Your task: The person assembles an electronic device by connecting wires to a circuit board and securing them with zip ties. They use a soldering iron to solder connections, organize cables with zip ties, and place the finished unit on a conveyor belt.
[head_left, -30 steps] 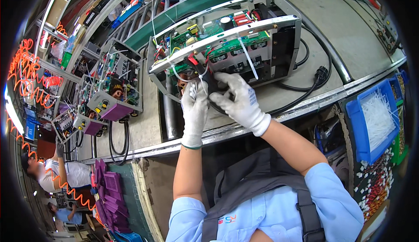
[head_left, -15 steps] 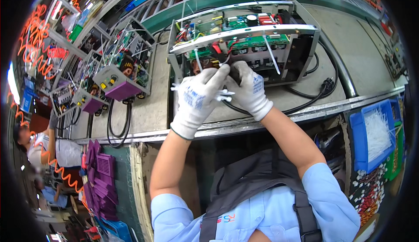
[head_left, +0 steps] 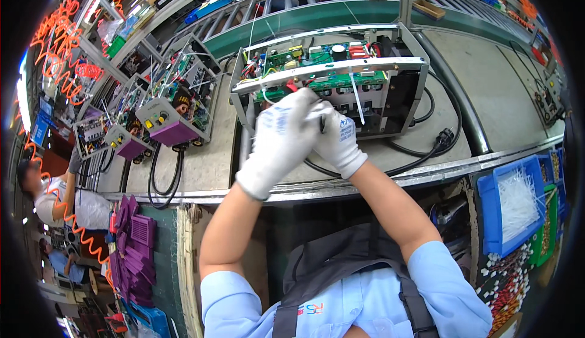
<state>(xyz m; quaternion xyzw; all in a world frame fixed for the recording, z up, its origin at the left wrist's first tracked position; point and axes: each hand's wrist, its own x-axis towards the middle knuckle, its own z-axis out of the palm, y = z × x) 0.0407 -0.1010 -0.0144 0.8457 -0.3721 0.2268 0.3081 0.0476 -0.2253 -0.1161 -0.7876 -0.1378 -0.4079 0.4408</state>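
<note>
The person's left hand, in a white knit glove (head_left: pixel 280 140), met the right hand, in a matching white glove (head_left: pixel 338 138), at the lower left front of a long, open, silver metal-framed electronic unit (head_left: pixel 332 70). The fingers of both were bent together and overlapping, the left partly over the right; whether either was grasping anything could not be told, since the gloves hid it.

The unit stood on a grey-topped workbench (head_left: pixel 198 170) just ahead of the person, its green circuit boards (head_left: pixel 280 59) showing behind the front rail. A red-covered wire end (head_left: pixel 292 86) showed just above the left glove, and a white plastic cable tie (head_left: pixel 358 99) hung from the rail to the right of the hands. A thick black power cable (head_left: pixel 399 171) passed beneath the right wrist — its black plug (head_left: pixel 443 138) lay on the bench, beside the unit's right end.
</note>
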